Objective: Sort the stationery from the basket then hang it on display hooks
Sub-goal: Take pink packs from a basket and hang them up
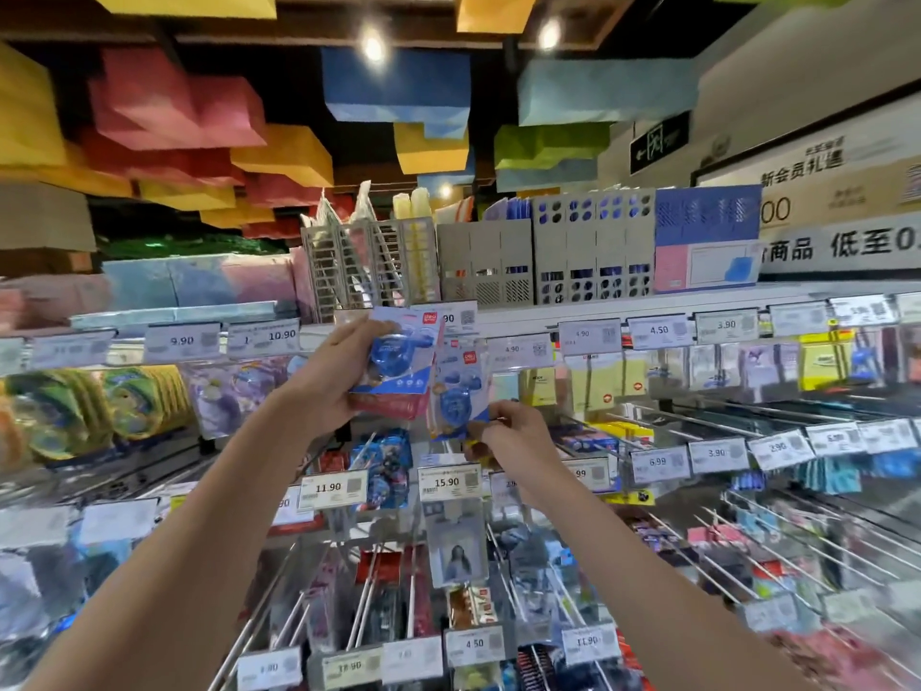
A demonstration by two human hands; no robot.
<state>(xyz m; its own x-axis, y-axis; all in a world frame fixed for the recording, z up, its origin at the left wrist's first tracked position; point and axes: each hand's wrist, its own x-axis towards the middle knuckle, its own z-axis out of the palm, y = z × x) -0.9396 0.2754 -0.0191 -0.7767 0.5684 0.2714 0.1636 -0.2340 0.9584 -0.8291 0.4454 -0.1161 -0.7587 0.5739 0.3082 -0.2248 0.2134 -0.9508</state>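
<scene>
Left hand [326, 386] clamps a stack of blue packs [393, 359] | right hand [513, 436] pinches a single blue pack [456, 396] by its lower edge, up beside that stack | 15.90 price tag [448, 483] just under the pinch

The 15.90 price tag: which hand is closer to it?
Right. The right hand, pinching a blue pack, is just above-right of the 15.90 price tag; the left hand grips packs higher, further left.

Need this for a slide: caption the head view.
Left hand grips stacked blue blister packs; right hand pinches another pack before the display hooks.
</scene>
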